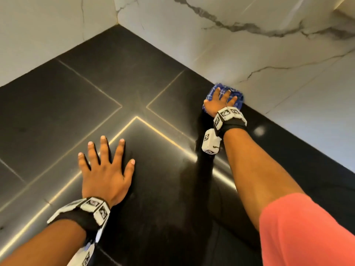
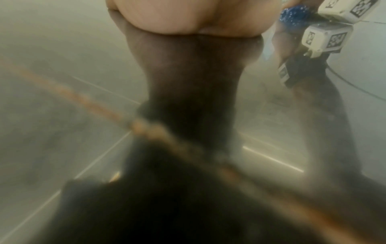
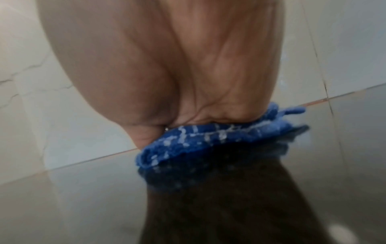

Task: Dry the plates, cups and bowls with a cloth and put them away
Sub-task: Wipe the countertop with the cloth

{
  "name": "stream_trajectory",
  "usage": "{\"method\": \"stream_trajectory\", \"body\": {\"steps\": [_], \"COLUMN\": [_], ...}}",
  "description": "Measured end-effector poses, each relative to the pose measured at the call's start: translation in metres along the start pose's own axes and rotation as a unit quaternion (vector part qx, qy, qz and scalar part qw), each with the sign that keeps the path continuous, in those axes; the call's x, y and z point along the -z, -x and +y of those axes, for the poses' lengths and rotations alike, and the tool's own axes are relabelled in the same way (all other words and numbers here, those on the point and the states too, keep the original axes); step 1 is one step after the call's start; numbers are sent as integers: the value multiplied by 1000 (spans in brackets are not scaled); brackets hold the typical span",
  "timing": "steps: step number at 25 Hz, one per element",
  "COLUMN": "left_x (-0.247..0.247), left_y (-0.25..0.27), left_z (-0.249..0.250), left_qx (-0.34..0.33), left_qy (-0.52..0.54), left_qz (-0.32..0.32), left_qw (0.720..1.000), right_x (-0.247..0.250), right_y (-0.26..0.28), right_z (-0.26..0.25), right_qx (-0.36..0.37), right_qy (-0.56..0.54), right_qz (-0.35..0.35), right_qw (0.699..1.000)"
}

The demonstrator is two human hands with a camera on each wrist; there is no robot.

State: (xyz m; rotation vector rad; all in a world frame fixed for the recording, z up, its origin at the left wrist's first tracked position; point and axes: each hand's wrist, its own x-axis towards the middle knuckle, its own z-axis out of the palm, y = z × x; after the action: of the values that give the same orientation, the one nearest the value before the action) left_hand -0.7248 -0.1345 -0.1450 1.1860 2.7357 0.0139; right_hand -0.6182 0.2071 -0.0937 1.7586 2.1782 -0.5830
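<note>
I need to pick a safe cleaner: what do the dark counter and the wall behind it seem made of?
Counter: probably polished black stone; it mirrors the arms and ceiling lights. Wall: white marble or marble-look tile, grey veins, joints visible, satin sheen.

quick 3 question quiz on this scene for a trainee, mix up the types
1. True or false: the right hand presses flat on a blue cloth lying on the black counter.
2. Where does the cloth sit? A) in the counter's corner B) beside the marble wall C) under the left hand
3. Fill in: the left hand lies spread on the ____.

Key: 1 true; 2 B; 3 counter
</note>
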Motion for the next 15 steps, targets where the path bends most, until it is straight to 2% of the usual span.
{"method": "stream_trajectory", "body": {"steps": [3, 6, 8, 10, 11, 13, 15], "left_x": [0, 2, 3, 3, 3, 0, -4], "left_y": [3, 5, 5, 6, 7, 4, 3], "left_z": [1, 4, 3, 1, 1, 0, 1], "left_qx": [12, 11, 7, 4, 4, 4, 4], "left_qy": [2, 23, 31, 26, 26, 26, 25], "left_qz": [1, -1, -2, 2, 5, 16, 13], "left_qw": [1000, 1000, 999, 1000, 1000, 1000, 1000], "right_x": [-32, -87, -102, -89, -77, -50, -27], "right_y": [52, 150, 189, 174, 152, 94, 53], "right_z": [0, 7, 27, 47, 53, 50, 39], "right_qx": [104, 225, 287, 309, 304, 239, 154], "right_qy": [36, 88, 109, 127, 152, 168, 111], "right_qz": [9, 13, -38, -83, -66, -9, -8], "right_qw": [994, 970, 951, 939, 938, 956, 982]}}
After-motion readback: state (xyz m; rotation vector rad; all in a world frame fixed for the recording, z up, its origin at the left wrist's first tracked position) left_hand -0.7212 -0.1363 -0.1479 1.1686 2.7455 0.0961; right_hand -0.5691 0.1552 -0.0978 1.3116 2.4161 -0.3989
